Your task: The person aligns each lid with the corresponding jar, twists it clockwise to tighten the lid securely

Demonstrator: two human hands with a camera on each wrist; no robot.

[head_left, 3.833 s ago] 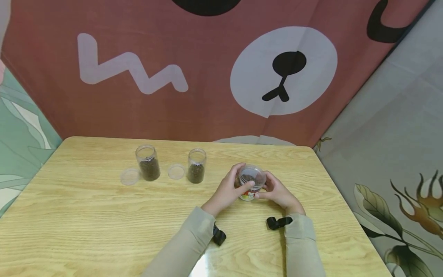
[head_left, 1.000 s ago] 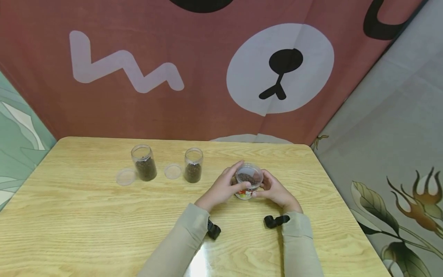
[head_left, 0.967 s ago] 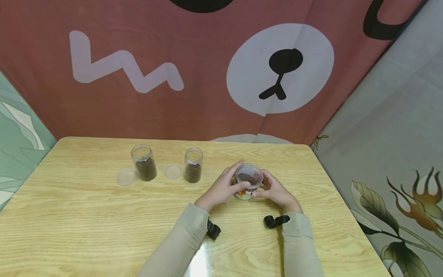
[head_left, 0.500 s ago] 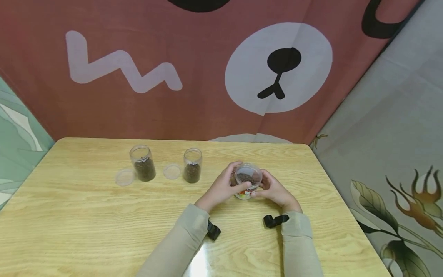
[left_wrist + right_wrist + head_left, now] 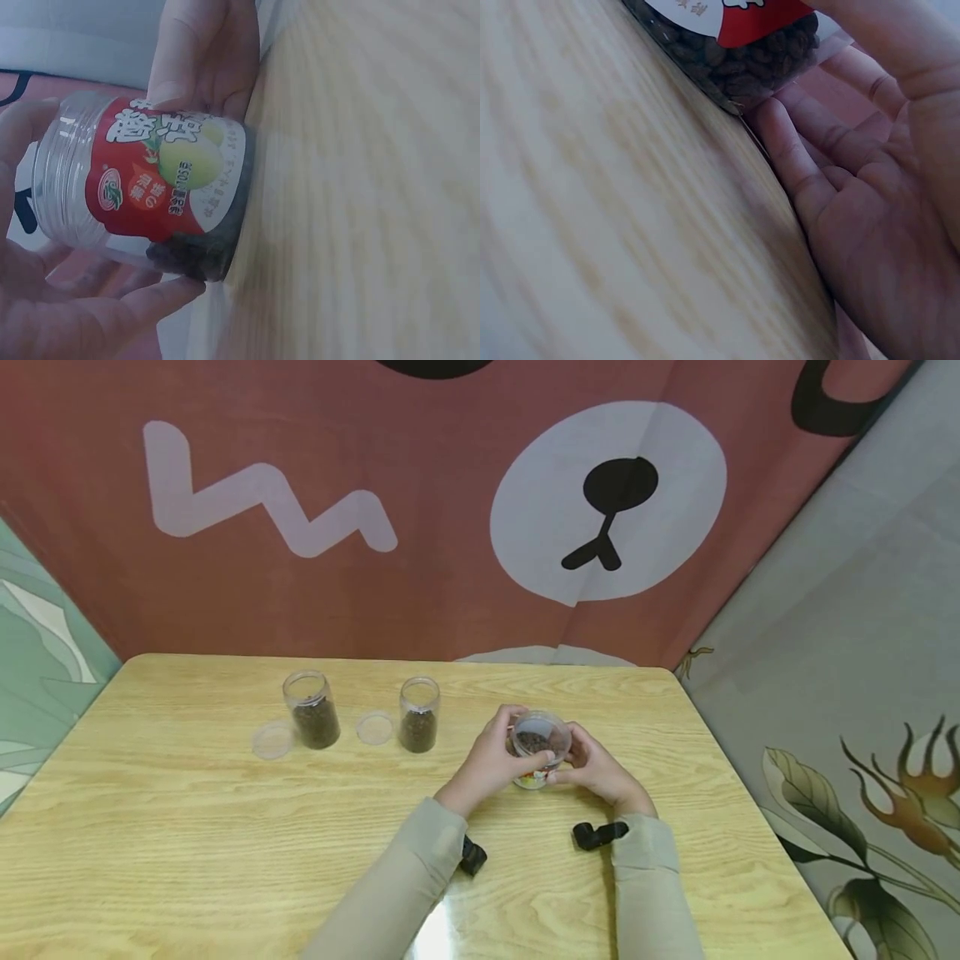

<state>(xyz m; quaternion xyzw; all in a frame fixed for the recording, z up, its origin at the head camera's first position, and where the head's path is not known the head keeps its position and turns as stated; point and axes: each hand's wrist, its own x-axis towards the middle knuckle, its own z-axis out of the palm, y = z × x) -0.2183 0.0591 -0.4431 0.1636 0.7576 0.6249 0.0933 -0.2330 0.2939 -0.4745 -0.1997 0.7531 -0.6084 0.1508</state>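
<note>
A clear plastic jar (image 5: 534,777) with a red and white label stands on the table at right of centre. Dark brown pieces (image 5: 750,67) fill its lower part. My left hand (image 5: 491,764) grips the jar around its top from the left, thumb across the front of the rim. From the right, my right hand (image 5: 600,768) holds the jar lower down, its thumb on the label in the left wrist view. Farther left stand a larger open jar (image 5: 316,722) and a slimmer open jar (image 5: 418,729), both partly filled with dark brown pieces.
Two clear round lids lie on the wooden table (image 5: 262,843): one lid (image 5: 272,739) left of the larger jar, the other lid (image 5: 374,727) between the two open jars. A brown patterned cloth (image 5: 435,593) hangs behind the table's back edge.
Between the first frame and a second ago, the brown pieces became easier to see through the held jar's top. Since half a second ago, my left thumb has slid slightly right along the rim.
</note>
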